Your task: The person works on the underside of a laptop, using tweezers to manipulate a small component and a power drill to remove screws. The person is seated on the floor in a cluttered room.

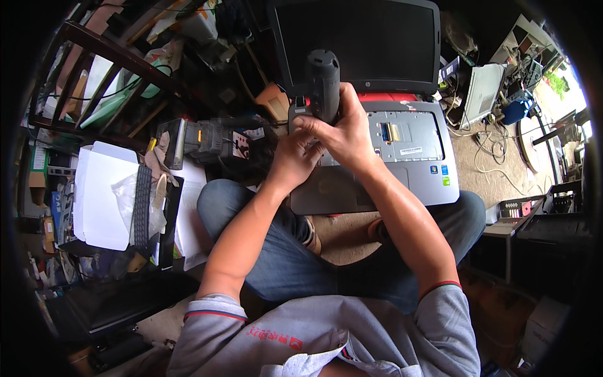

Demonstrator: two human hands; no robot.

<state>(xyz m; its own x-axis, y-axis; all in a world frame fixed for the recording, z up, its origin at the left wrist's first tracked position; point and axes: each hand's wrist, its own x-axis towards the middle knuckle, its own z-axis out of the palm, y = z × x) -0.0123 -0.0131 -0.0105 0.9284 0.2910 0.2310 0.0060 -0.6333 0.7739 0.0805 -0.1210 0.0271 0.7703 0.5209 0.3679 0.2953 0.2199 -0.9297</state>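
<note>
An open laptop (396, 179) lies before me with its keyboard bay bared and its dark screen (377, 44) raised at the back. Above the left part of its base stands a thick black cylindrical electric screwdriver (325, 85), nearly upright. My right hand (348, 135) is wrapped round it, thumb across the near side. Just below and to the left, my left hand (294, 157) is closed, fingers curled in close against the right hand. What its fingertips pinch is hidden, as is the screwdriver's tip. A ribbon cable (391, 132) shows in the open bay.
To the left, a loose black keyboard (142, 204) leans over a white open box (103, 195). Dark equipment (210, 141) sits left of the laptop. Cables (493, 151) trail over the floor on the right, near a round reel (534, 146). My knees flank the laptop's near edge.
</note>
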